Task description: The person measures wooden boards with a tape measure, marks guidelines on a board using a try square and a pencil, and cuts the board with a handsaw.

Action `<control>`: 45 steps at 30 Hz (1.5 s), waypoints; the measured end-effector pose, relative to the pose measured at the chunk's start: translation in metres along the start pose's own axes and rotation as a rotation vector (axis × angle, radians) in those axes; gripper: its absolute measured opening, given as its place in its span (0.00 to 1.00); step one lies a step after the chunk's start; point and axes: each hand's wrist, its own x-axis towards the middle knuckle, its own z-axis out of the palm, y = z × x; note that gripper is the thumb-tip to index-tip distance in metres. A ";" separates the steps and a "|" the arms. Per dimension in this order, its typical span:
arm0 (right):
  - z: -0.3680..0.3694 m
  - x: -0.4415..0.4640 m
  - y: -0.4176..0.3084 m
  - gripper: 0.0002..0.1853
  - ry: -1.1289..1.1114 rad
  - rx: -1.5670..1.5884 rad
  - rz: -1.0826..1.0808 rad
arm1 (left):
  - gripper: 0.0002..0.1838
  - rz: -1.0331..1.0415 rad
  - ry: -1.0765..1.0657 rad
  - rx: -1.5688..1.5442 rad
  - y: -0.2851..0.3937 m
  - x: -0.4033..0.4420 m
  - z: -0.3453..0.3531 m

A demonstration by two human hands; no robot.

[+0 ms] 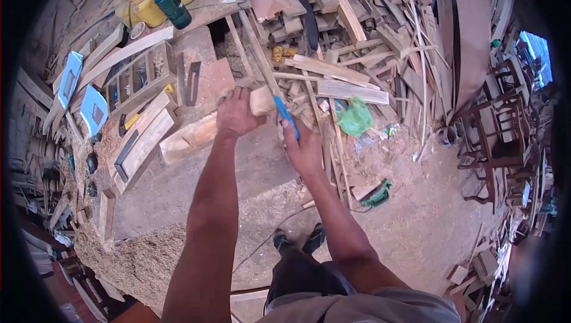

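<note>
A pale wooden block [193, 137] lies at a slant on the workbench [208, 186]. My left hand [238, 113] presses down on it from above, fingers bent over its far side. Just to the right, my right hand [302, 147] is closed around the blue handle of what looks like a handsaw [284, 115]. Its long, narrow blade appears nearly edge-on, pointing away from me beside the block's right end. Whether the blade touches the wood, I cannot tell.
Scrap wood [357, 25] is heaped beyond the bench. A green power tool [377, 194] with a cord lies on the floor at right, below a green plastic bag [354, 116]. Yellow containers [146, 5] and a dark green bottle [172, 6] stand at the far left. Wooden chairs [496, 126] are at right.
</note>
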 end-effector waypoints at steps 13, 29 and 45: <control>0.023 0.004 0.025 0.28 0.147 0.077 -0.163 | 0.51 -0.010 -0.016 -0.008 0.004 -0.003 0.000; 0.011 -0.008 0.017 0.26 0.090 0.089 -0.084 | 0.49 0.008 -0.004 -0.034 0.002 -0.001 0.001; 0.004 -0.024 0.033 0.27 0.021 0.052 -0.031 | 0.50 0.029 0.039 -0.003 -0.001 -0.007 0.012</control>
